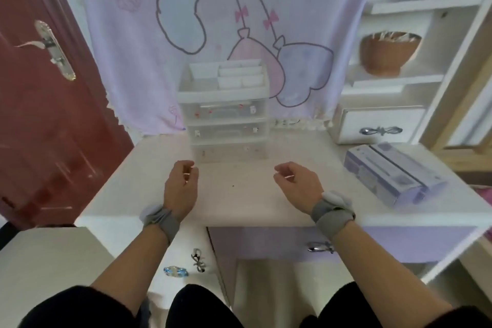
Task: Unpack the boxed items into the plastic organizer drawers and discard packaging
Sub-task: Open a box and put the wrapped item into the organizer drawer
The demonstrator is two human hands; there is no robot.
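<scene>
A clear plastic organizer [226,120] with three drawers and a white divided top tray stands at the back middle of the white desk [239,202]. Two lilac boxes [394,176] lie side by side on the desk's right part. My left hand [181,186] hovers over the desk just in front of the organizer's left corner, fingers loosely curled, holding nothing. My right hand [298,184] hovers to the right of the organizer's front, fingers also curled and apart, empty. Both wrists wear grey bands.
A red-brown door [53,114] stands at the left. A cartoon cloth [213,21] hangs behind the desk. White shelves with a brown bowl [388,53] and a small white drawer [378,125] are at the right. A lilac desk drawer [292,242] sits below the desktop.
</scene>
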